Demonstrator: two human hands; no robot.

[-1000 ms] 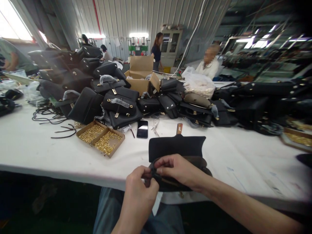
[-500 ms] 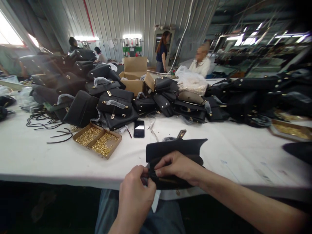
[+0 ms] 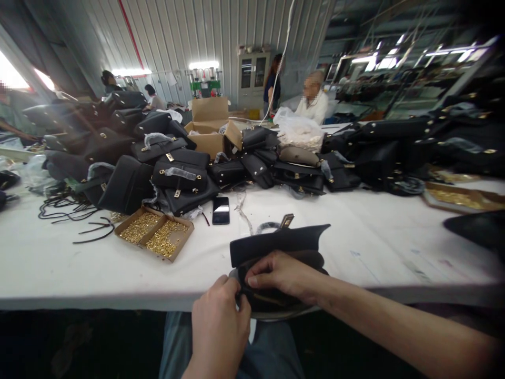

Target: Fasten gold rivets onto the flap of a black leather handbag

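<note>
A black handbag lies at the table's front edge with its flap raised and its mouth facing me. Its plastic-wrapped handle and a gold clasp plate stick out behind the flap. My left hand is closed on the bag's left side edge, thumb and fingers pinched together. Over the bag's mouth is my right hand, its thumb and forefinger pinched close to the left fingertips. Whatever sits between those right fingers is too small or hidden to make out.
A two-part cardboard tray of small gold fittings stands left of the bag, near a phone and dark cords. Piled black handbags, a cardboard box and another fittings tray line the back. People work beyond.
The camera has turned slightly, so the scene sits a little further left. The bag's mouth shows wider and its front edge looks tilted differently. Both hands keep their places at its left end.
</note>
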